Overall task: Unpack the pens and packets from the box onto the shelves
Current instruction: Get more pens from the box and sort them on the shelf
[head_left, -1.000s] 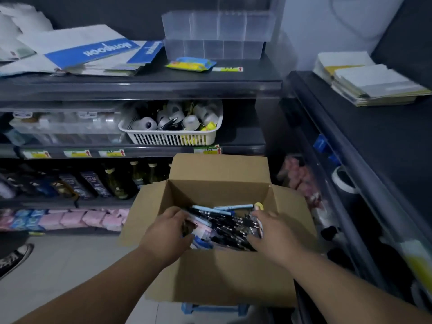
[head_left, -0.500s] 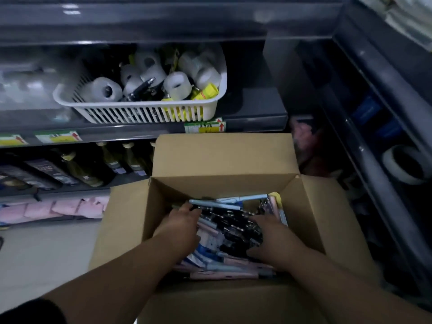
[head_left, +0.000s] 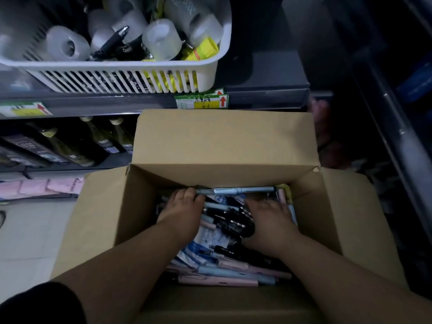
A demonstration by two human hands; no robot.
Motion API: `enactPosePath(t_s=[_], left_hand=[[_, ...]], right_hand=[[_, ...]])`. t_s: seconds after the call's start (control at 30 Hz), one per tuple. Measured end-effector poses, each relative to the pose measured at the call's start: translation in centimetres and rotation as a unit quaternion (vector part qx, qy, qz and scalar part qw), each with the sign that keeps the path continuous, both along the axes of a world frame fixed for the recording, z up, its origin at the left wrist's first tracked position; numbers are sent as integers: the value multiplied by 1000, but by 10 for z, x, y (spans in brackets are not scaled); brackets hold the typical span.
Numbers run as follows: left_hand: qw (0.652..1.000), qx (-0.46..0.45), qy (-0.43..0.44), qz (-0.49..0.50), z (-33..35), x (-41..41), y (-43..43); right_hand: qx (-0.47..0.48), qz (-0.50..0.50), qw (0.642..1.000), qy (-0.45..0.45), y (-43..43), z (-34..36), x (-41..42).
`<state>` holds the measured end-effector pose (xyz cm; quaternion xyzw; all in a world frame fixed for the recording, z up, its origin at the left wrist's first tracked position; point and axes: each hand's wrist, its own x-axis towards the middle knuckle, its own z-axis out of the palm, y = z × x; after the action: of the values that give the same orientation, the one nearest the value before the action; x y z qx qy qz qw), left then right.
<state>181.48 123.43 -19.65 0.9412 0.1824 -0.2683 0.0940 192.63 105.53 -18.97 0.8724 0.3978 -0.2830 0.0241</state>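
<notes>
An open cardboard box [head_left: 105, 220] stands below me, filled with pens and packets. A light blue pen [head_left: 243, 190] lies along its far wall. Black pens [head_left: 231, 224] are bunched in the middle, over printed packets [head_left: 210, 239]. Pink and blue pens [head_left: 222, 280] lie at the near side. My left hand [head_left: 184, 210] reaches into the box, its fingers curled down into the pile at the light blue pen's left end; what they hold is hidden. My right hand [head_left: 268, 222] lies over the black pens, fingers and thumb curled round the bunch.
A white slotted basket [head_left: 205, 73] of tape rolls sits on the shelf just beyond the box. Bottles [head_left: 100, 139] lie on the shelf below it, pink packets [head_left: 46, 185] lower still. A dark shelf unit [head_left: 385, 113] runs along the right. Pale floor shows at the left.
My head has tilted down and closer, so the box fills the view. Both hands have pushed deeper into the pile, the left toward the far wall, the right over the black pens.
</notes>
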Motion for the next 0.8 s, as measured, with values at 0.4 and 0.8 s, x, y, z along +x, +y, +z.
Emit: enactPosePath(t_s=[0.4, 0.8], left_hand=[[999, -31, -9, -24, 3, -7, 6], [989, -1, 77, -125, 14, -10, 5]], right_hand=[[-8, 17, 999, -35, 9, 22, -1], [61, -56, 994, 71, 1, 39, 1]])
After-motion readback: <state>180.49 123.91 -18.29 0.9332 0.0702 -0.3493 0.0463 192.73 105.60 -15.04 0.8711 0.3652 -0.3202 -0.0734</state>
